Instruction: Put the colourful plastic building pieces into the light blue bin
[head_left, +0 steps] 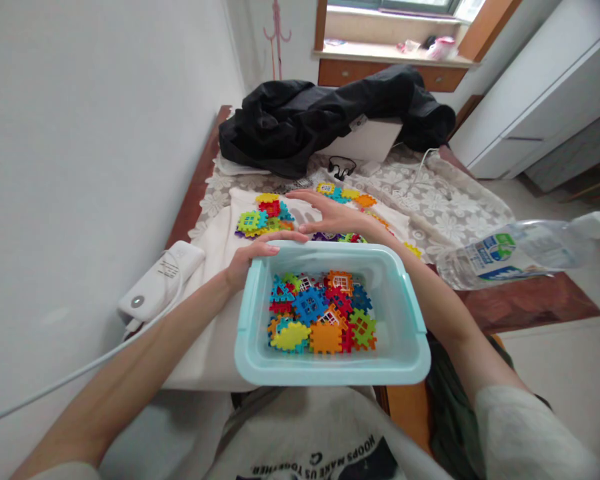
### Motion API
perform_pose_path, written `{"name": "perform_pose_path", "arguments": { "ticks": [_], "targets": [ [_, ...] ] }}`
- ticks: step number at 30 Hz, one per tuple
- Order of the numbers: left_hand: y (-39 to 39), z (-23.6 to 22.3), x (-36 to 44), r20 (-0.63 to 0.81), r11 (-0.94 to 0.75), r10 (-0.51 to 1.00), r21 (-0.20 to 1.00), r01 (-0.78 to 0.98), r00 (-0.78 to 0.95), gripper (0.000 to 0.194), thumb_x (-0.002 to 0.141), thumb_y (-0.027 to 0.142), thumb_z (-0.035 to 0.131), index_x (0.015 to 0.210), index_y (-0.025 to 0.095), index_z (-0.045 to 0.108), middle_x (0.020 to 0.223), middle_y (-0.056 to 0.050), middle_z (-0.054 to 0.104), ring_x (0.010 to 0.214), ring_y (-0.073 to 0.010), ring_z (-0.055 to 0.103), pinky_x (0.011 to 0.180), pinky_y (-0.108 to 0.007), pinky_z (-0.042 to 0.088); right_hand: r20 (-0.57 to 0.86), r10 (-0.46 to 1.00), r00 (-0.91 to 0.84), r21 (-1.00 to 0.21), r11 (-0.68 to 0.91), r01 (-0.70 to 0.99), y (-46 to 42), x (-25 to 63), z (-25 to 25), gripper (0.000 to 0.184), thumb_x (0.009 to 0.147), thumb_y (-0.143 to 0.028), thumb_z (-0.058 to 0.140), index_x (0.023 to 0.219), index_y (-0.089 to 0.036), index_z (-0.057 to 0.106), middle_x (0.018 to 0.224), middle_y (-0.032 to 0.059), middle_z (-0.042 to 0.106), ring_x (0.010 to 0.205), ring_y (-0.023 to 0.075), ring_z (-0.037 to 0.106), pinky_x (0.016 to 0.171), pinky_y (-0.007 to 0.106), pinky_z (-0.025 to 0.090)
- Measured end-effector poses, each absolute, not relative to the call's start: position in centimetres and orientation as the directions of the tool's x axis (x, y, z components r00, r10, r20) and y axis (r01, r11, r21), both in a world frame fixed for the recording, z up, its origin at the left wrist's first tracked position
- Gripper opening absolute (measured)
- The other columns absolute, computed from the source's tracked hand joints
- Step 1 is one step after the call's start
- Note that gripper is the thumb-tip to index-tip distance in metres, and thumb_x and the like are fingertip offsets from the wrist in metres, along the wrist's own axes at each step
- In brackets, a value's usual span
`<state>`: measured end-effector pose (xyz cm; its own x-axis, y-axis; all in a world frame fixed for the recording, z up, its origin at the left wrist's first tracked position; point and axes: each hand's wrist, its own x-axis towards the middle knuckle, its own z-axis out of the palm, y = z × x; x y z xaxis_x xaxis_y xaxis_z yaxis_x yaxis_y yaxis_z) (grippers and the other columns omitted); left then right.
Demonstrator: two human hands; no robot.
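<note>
A light-blue plastic basket (pixel 333 378) sits at the near edge of the table, with several colourful toothed building pieces (pixel 325 313) lying inside. My left hand (pixel 255 257) grips its far left corner, fingers along the outside of the far rim. Beyond that rim, my right hand (pixel 330 215) is open, thumb and fingers apart and curved over the white cloth. It is between a pile of building pieces (pixel 266 217) on the left and more scattered pieces (pixel 347 193) on the far right. Other pieces are partly hidden behind the basket and my right forearm.
A white power bank or adapter (pixel 163 277) with a cable lies at the left by the wall. At the right stands a clear plastic bottle (pixel 515 253). A black jacket (pixel 325 117) covers part of a white laptop-like panel (pixel 365 140); black earphones (pixel 341 168) lie in front.
</note>
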<state>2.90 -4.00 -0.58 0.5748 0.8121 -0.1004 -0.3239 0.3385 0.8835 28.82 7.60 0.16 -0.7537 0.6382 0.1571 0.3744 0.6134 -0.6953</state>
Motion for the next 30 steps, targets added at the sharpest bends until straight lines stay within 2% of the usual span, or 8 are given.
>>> {"name": "perform_pose_path", "arguments": {
  "ticks": [2,4,10,17,21,24,26,30],
  "targets": [
    [-4.0,-0.7,2.9,-0.103,0.341,0.814,0.882,-0.326,0.571,0.060,0.075,0.038,0.076,0.129,0.013,0.086,0.132,-0.016,0.083,0.114,-0.0351,0.079,0.103,-0.043,0.063,0.122,0.635,-0.763,-0.617,0.651,0.442,7.1,28.3,-1.1,0.090,0.099,-0.057,0.082,0.177,-0.031,0.045,0.193,0.0117,0.025,0.179,0.0365,0.022,0.145,0.063,0.024],
    [-3.9,-0.8,2.9,-0.104,0.344,0.811,0.881,-0.325,0.576,0.062,0.075,0.039,0.077,0.130,0.013,0.086,0.129,-0.017,0.083,0.112,-0.0358,0.080,0.102,-0.044,0.063,0.071,0.583,-0.809,-0.563,0.694,0.450,6.2,27.8,-1.7,0.076,0.105,-0.048,0.076,0.174,-0.033,0.048,0.192,0.0095,0.028,0.180,0.0342,0.020,0.147,0.063,0.017],
    [-4.0,-0.6,3.1,-0.086,0.311,0.829,0.893,-0.326,0.553,0.060,0.073,0.040,0.075,0.126,0.013,0.088,0.130,-0.017,0.084,0.110,-0.0359,0.080,0.099,-0.044,0.064,0.177,0.502,-0.847,-0.489,0.791,0.367,4.9,26.6,-1.0,0.036,0.111,-0.029,0.063,0.145,-0.023,0.073,0.151,0.0129,0.073,0.132,0.0266,0.070,0.118,0.046,0.055],
    [-3.9,-0.5,3.3,-0.029,0.172,0.909,0.934,-0.312,0.417,0.049,0.081,0.051,0.073,0.109,0.014,0.091,0.100,-0.013,0.086,0.085,-0.0273,0.078,0.074,-0.035,0.062,0.113,0.584,-0.804,-0.574,0.699,0.427,5.0,27.3,0.6,0.035,0.112,-0.047,0.065,0.138,-0.027,0.077,0.127,0.0090,0.082,0.118,0.0267,0.073,0.111,0.046,0.056],
    [-3.4,-1.0,3.4,0.103,-0.092,0.993,0.984,-0.154,0.062,0.042,0.098,0.055,0.066,0.086,0.020,0.085,0.079,-0.007,0.080,0.071,-0.0208,0.071,0.069,-0.031,0.057,0.165,0.657,-0.735,-0.600,0.659,0.454,6.6,29.8,0.8,0.040,0.108,-0.056,0.068,0.134,-0.028,0.080,0.135,0.0105,0.080,0.125,0.0319,0.073,0.119,0.054,0.056],
    [-2.6,-1.7,2.9,0.329,-0.304,0.936,0.936,0.178,-0.130,0.044,0.109,0.055,0.056,0.096,0.023,0.082,0.104,-0.009,0.085,0.102,-0.0255,0.078,0.099,-0.038,0.062,0.218,0.715,-0.664,-0.568,0.646,0.510,6.0,33.0,0.5,0.047,0.110,-0.058,0.063,0.139,-0.024,0.078,0.147,0.0153,0.075,0.137,0.0361,0.070,0.124,0.059,0.054],
    [-1.8,-2.5,2.4,0.444,-0.357,0.890,0.820,0.447,-0.104,0.044,0.112,0.056,0.052,0.124,0.025,0.081,0.142,-0.011,0.079,0.145,-0.0309,0.067,0.131,-0.049,0.047,0.234,0.764,-0.602,-0.539,0.617,0.574,4.4,35.6,-0.2,0.052,0.110,-0.060,0.063,0.145,-0.023,0.075,0.157,0.0176,0.069,0.148,0.0375,0.065,0.130,0.062,0.050],
    [-0.2,-4.7,1.7,0.301,-0.239,0.952,0.605,0.760,0.060,0.068,0.113,0.059,0.050,0.170,0.022,0.054,0.186,-0.016,0.041,0.177,-0.0414,0.026,0.144,-0.070,0.015,0.270,0.873,-0.405,-0.446,0.486,0.751,0.5,40.2,-3.6,0.070,0.105,-0.062,0.070,0.163,-0.025,0.062,0.179,0.0182,0.049,0.168,0.0424,0.044,0.140,0.068,0.036]
  ]
}}
